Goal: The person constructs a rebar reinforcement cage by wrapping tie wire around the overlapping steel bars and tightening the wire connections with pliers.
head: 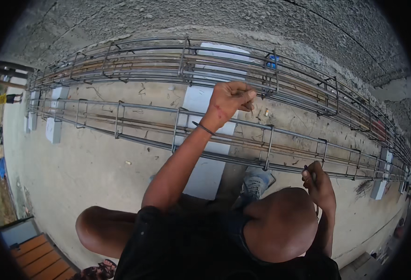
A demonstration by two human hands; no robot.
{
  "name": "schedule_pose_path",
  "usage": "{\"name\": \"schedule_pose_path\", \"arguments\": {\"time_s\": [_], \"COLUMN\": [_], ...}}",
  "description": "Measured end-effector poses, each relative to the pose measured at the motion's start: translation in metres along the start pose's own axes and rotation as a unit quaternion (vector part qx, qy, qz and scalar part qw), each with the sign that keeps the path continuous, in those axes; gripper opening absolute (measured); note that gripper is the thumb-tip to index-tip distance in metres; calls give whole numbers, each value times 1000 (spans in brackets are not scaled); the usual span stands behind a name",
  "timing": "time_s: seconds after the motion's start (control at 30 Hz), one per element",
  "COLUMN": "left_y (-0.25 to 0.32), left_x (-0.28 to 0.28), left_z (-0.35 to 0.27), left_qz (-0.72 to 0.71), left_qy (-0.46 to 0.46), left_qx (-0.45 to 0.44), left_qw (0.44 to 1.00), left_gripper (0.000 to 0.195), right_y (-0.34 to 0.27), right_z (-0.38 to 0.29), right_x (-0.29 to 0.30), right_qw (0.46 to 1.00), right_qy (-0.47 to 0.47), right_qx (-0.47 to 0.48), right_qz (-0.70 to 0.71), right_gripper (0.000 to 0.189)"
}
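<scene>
My left hand [230, 100] is raised over the near rebar cage [198, 115], fingers pinched on a thin dark piece that looks like tie wire [251, 110]. Its forearm crosses above the cage's long bars. Closed around a dark hand tool [314, 176], my right hand [321, 189] is by the cage's lower bars, near my raised knee; most of the tool is hidden by the fingers. Square stirrups [270, 147] ring the long bars at intervals. Beyond it, a second rebar cage [181, 64] runs roughly parallel along the wall.
Pale blocks [203, 178] lie crosswise under the cages, others near both ends. A rough cement wall [226, 17] rises behind. Wire scraps [141, 89] litter the concrete floor [97, 168]. My shoe [256, 183] is beside the near cage. A person [7, 98] is far left.
</scene>
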State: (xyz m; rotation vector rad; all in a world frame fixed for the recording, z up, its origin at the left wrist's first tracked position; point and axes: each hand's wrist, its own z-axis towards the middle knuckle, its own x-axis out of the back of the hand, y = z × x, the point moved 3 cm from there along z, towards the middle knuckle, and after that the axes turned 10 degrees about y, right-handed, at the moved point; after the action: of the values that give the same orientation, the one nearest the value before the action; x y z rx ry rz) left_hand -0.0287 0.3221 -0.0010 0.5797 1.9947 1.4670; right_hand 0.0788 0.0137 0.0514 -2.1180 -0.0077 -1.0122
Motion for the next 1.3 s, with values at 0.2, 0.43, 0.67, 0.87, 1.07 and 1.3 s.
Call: {"name": "schedule_pose_path", "arguments": {"time_s": [0.2, 0.43, 0.67, 0.87, 1.07, 1.3], "left_y": [-17, -46, -48, -57, -53, -46], "left_x": [-71, -106, -99, -87, -74, -73], "left_z": [-16, -46, -49, -47, -54, -62], "left_qz": [69, 125, 140, 20, -184, -199], "left_qy": [-228, -415, -359, -308, -315, -216], "left_qx": [105, 159, 162, 181, 255, 236], "left_qw": [965, 887, 908, 934, 896, 926], "left_gripper": [21, 20, 17, 18, 24, 19], "right_y": [64, -43, -46, -35, -50, -78], "right_z": [-83, 16, 49, 67, 73, 68], "right_x": [-1, 7, 6, 0, 9, 1], "right_qw": [978, 903, 924, 935, 922, 822], "right_qy": [45, 269, 10, 7, 70, 195], "right_qx": [-91, 320, 366, 339, 380, 503], "right_qz": [-183, -102, -110, -107, 0, -182], "right_gripper": [43, 39, 31, 25, 23, 18]}}
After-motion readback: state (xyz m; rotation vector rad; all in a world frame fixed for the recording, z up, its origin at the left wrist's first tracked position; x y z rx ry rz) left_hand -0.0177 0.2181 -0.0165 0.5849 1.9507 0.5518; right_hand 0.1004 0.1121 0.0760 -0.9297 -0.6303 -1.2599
